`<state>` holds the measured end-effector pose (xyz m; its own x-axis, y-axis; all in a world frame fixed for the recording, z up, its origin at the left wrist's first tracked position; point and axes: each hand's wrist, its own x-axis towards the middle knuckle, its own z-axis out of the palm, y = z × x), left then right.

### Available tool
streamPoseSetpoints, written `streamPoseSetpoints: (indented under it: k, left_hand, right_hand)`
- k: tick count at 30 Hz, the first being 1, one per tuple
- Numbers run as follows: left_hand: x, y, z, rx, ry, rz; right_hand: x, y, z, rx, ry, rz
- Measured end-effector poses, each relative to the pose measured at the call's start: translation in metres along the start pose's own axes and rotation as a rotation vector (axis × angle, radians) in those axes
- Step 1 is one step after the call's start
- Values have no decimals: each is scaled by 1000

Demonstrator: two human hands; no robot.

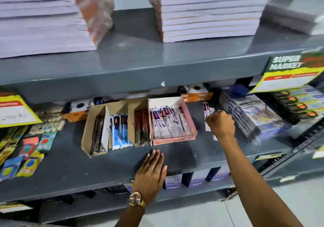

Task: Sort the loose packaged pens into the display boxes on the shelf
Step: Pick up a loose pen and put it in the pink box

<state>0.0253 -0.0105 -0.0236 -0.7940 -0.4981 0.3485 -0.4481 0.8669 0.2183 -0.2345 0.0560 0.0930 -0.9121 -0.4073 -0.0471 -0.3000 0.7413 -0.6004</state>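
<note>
Pink-walled display box (173,139) serves as the landmark: it already holds a dense row of packaged pens. Left of it stand three cardboard boxes (112,126), each partly stocked. Just right of it, the right hand (221,124) pinches a few loose packaged pens (207,111) above the grey shelf (70,160); at least one more packet seems to lie beneath that hand. In front of it, the left hand (152,169) rests flat and empty on the shelf. Judged so, sorting is well advanced, with these last packets left.
</note>
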Motion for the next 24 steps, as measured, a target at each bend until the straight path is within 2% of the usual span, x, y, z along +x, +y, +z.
streamPoseSetpoints:
  k: [4, 10, 15, 20, 24]
  left_hand:
    - [2, 1, -7, -47, -50, -72]
    - [1, -1, -3, -48, -55, -51]
    - [-1, -4, -1, -40, -23, -9]
    - [0, -5, 5, -61, 71, 22]
    - [-1, -5, 2, -84, 1, -17]
  right_hand:
    - [25, 6, 10, -48, -70, 36]
    - [51, -2, 19, -129, -159, 113]
    - [65, -9, 26, -61, -140, 221]
    - [72, -4, 29, 24, -195, 242]
    - [70, 5, 26, 98, -198, 219]
